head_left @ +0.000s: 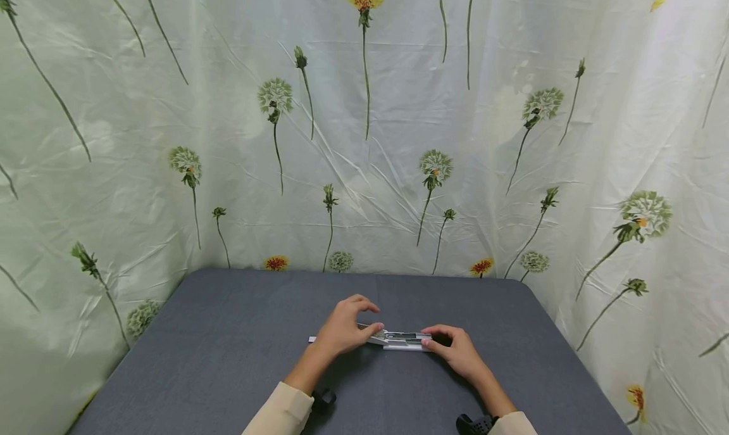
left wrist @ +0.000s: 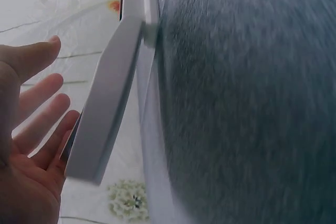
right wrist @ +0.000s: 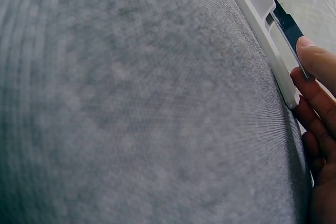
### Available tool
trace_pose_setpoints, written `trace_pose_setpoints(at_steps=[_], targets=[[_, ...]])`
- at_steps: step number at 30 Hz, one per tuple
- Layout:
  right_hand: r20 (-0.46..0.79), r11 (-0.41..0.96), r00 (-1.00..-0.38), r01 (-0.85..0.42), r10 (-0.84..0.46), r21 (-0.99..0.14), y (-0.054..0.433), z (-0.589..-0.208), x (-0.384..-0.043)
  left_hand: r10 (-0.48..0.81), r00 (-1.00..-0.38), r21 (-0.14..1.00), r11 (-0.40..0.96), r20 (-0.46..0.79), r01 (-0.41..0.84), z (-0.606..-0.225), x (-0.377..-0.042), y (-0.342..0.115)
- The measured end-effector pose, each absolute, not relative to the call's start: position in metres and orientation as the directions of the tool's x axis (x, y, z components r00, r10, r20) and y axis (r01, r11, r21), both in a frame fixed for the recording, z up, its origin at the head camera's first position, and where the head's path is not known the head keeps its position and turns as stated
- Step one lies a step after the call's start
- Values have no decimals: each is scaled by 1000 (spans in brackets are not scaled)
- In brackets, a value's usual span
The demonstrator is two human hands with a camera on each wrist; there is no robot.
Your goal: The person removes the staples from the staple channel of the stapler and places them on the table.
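Note:
A long, slim white-and-grey hinged device [head_left: 407, 346] lies across the middle of the table between both hands; its exact kind is unclear. In the left wrist view its grey arm [left wrist: 107, 98] tilts up from the joint. The left hand [head_left: 344, 326] is at that arm, fingers loosely spread, some touching its far side, while the thumb stands apart. At the other end the right hand [head_left: 455, 353] pinches the device between thumb and fingers. The right wrist view shows the thumb on the end of a dark strip [right wrist: 287, 27] above the white base [right wrist: 270, 48].
Grey cloth covers the table [head_left: 228, 346]. A white curtain [head_left: 228, 131] printed with dandelions hangs behind it and along both sides. Black wrist gear [head_left: 474, 424] shows below the right sleeve, and another black piece [head_left: 324, 397] by the left wrist.

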State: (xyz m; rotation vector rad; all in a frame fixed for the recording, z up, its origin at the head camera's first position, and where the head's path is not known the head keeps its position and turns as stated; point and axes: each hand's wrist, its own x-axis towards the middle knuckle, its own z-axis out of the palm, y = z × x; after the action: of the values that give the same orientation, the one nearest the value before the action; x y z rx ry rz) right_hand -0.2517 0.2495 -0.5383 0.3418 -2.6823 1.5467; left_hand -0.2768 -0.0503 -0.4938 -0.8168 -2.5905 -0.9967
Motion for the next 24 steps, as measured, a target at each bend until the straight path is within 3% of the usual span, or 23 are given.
trace_pose_setpoints(at_steps=[15, 24], targets=[[117, 477, -978, -188, -175, -859, 249, -538, -252, 451, -782, 400, 681, 430, 613, -503, -272, -18], [147, 488, -973, -216, -177, -846, 249, -537, -251, 474, -780, 382, 687, 408, 618, -508, -270, -1]])
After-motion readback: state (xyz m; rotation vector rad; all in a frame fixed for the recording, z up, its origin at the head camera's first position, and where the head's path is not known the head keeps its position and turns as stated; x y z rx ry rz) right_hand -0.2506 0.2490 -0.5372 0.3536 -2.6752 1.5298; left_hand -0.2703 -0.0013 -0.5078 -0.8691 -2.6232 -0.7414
